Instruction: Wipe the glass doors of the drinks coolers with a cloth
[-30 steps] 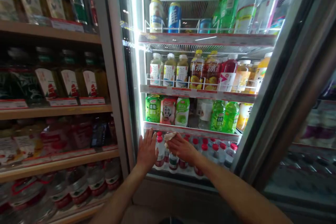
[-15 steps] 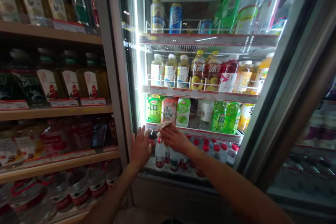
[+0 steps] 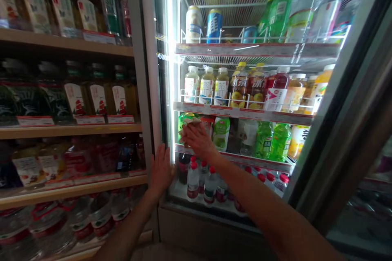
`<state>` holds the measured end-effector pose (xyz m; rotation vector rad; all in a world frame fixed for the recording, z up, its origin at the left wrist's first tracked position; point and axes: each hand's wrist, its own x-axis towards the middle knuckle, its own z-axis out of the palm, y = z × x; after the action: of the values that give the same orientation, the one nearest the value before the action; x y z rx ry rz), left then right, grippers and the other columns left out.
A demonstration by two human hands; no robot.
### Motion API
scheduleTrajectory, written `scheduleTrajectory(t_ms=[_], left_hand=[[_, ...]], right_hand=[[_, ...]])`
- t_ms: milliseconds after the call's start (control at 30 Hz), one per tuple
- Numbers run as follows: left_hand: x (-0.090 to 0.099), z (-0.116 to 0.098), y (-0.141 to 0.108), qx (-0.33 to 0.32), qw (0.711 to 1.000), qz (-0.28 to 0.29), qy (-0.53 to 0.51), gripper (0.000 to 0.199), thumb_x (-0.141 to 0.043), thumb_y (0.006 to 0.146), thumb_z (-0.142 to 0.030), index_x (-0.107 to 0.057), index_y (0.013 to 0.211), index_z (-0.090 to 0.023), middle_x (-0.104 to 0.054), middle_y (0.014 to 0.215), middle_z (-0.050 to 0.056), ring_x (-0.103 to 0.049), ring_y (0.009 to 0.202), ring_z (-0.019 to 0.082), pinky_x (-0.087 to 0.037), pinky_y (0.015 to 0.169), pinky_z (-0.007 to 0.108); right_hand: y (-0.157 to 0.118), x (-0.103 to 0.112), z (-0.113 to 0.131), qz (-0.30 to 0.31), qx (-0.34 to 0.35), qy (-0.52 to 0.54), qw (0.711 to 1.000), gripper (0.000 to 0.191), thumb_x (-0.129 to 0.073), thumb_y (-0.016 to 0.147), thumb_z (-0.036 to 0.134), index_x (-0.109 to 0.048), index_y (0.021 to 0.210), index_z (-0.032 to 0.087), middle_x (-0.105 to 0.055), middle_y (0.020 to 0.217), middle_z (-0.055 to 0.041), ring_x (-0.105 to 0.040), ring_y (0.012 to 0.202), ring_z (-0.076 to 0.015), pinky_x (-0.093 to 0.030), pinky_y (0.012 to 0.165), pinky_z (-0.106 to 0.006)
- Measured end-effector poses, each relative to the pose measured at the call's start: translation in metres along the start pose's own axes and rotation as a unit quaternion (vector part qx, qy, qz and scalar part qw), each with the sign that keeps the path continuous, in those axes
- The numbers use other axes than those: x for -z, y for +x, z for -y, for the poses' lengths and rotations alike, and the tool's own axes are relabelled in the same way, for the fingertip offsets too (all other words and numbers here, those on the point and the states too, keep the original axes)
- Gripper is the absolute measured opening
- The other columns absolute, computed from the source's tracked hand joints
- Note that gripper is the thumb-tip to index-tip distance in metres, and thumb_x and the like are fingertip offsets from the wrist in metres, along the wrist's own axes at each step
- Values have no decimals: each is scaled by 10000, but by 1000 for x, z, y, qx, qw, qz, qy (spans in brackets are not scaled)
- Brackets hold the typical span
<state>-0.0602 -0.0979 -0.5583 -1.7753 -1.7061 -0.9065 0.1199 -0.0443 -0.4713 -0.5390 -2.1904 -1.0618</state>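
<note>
My right hand [image 3: 197, 139] presses a crumpled pale cloth [image 3: 191, 121] against the glass door [image 3: 232, 189] of a drinks cooler, at about the height of the third shelf. My left hand [image 3: 160, 170] lies flat with its fingers spread, low on the same door next to its left frame [image 3: 150, 69]. It holds nothing. Behind the glass, a green-labelled drink bottle [image 3: 184, 124] is partly hidden by the cloth and my right hand.
Inside the cooler, wire-fronted shelves [image 3: 241, 112] hold several bottled drinks and cans, with red-capped water bottles [image 3: 192, 181] at the bottom. Wooden shelves [image 3: 67, 130] of bottled goods stand to the left. A dark door frame [image 3: 337, 102] runs along the right.
My right hand and the cloth have moved up the glass and slightly left. My left hand has stayed on the door, and the view has shifted a little.
</note>
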Motion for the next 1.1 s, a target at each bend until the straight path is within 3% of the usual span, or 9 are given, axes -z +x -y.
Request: scheduleTrajectory(t_ms=[67, 233, 433, 500, 700, 767, 933, 1000, 1100], left_hand=[[2, 3, 1, 2, 1000, -6, -2, 574, -460, 772, -199, -375, 1326, -73, -308, 1455, 205, -282, 1354, 328, -307, 1042, 555], [4, 15, -2, 7, 1000, -18, -12, 567, -451, 771, -204, -380, 1317, -70, -313, 1454, 199, -285, 1354, 319, -284, 1062, 539], [2, 23, -3, 33, 999, -18, -20, 610, -468, 760, -201, -339, 1347, -105, -304, 1463, 185, -272, 1362, 308, -262, 1075, 543], [2, 25, -4, 37, 999, -21, -23, 618, -464, 759, -195, -330, 1355, -106, -305, 1462, 187, -272, 1362, 308, -258, 1077, 544], [7, 42, -6, 51, 998, -29, -28, 594, -444, 775, -211, -348, 1353, -112, -315, 1460, 177, -270, 1364, 308, -253, 1086, 538], [8, 44, -5, 60, 998, -17, -25, 580, -452, 775, -216, -370, 1337, -102, -315, 1459, 181, -273, 1362, 313, -259, 1085, 537], [5, 25, 1, 44, 999, -18, -22, 592, -458, 766, -200, -359, 1338, -86, -311, 1459, 189, -275, 1361, 310, -279, 1075, 534], [4, 15, 2, 19, 999, -24, -26, 606, -458, 761, -187, -343, 1349, -90, -314, 1458, 188, -277, 1361, 305, -290, 1070, 527], [3, 7, 1, -5, 999, -23, -34, 628, -459, 757, -173, -318, 1366, -110, -314, 1459, 182, -286, 1358, 302, -295, 1067, 526]], right_hand=[[9, -3, 6, -3, -4, 2, 1000, 286, -435, 905, 215, -547, 1165, 175, -475, 1376, -82, -373, 1313, -253, -274, 1100, -566], [-12, -24, 41, 60, 112, 38, 991, 231, -487, 878, 223, -605, 1064, 153, -598, 1223, -58, -518, 1167, -192, -340, 1106, -456], [43, -34, 27, 25, 17, 40, 999, 325, -409, 908, 189, -533, 1205, 150, -459, 1384, -99, -351, 1322, -247, -218, 1133, -550], [47, -37, 31, 27, 14, 42, 999, 334, -395, 908, 175, -531, 1211, 138, -452, 1388, -110, -338, 1330, -251, -219, 1131, -550], [-20, -47, 68, 69, 154, 69, 983, 188, -519, 851, 202, -649, 981, 161, -645, 1134, -31, -557, 1101, -164, -356, 1097, -366], [-17, -43, 60, 64, 145, 65, 985, 194, -516, 859, 218, -640, 1002, 175, -633, 1162, -21, -544, 1128, -167, -362, 1092, -374], [24, -30, 23, 30, 28, 28, 999, 319, -433, 902, 200, -536, 1202, 165, -421, 1414, -102, -331, 1336, -265, -221, 1119, -569], [12, -26, 23, 28, 36, 24, 999, 312, -442, 897, 195, -545, 1190, 164, -460, 1383, -96, -352, 1324, -255, -207, 1129, -559], [-38, -18, 33, 41, 114, 32, 992, 256, -492, 875, 208, -598, 1106, 180, -584, 1248, -50, -484, 1210, -185, -242, 1147, -454]])
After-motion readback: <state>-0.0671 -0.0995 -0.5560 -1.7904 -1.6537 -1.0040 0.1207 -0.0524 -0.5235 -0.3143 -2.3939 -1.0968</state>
